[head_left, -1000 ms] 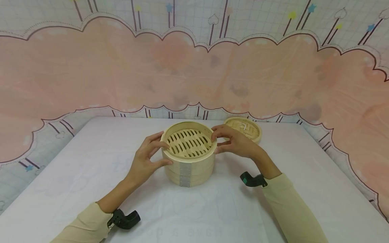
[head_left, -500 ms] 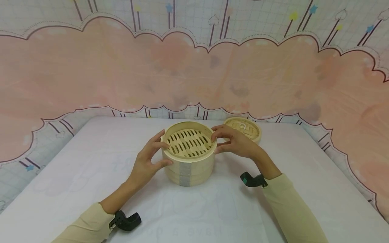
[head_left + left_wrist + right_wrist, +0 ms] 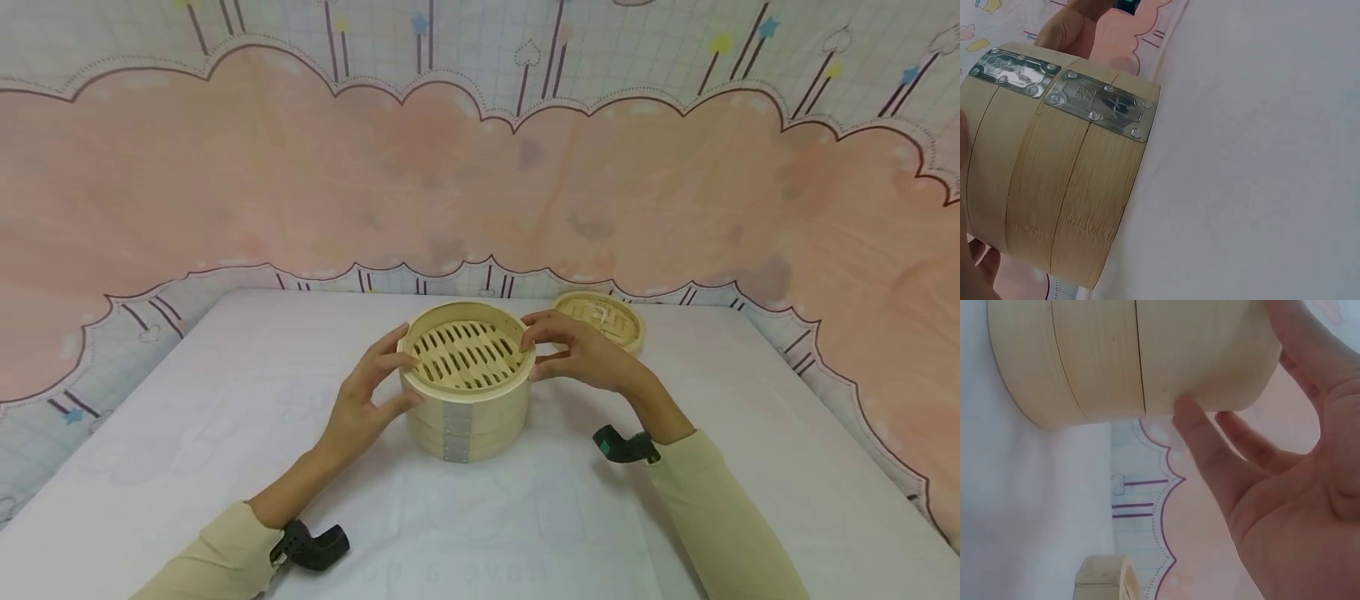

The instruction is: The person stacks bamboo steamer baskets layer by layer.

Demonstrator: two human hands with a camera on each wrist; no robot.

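Bamboo steamer [image 3: 497,425] stands unmoved mid-table [image 3: 465,517]; the left hand [image 3: 358,396] has shifted barely, part-curled fingers gripping its left edge, while the right hand [image 3: 576,354] keeps pinching the right, suggesting a pause in handling.

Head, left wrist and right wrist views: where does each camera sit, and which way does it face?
Head: worn on the head, facing forward and down at the steamer; left hand, right hand and sleeves show.
Left wrist: on the left wrist, facing the steamer's metal plates; right hand at top, parts of the left hand at left edge.
Right wrist: on the right wrist, facing the steamer's plain side; right hand's fingers show.
Head and right wrist share the lid.
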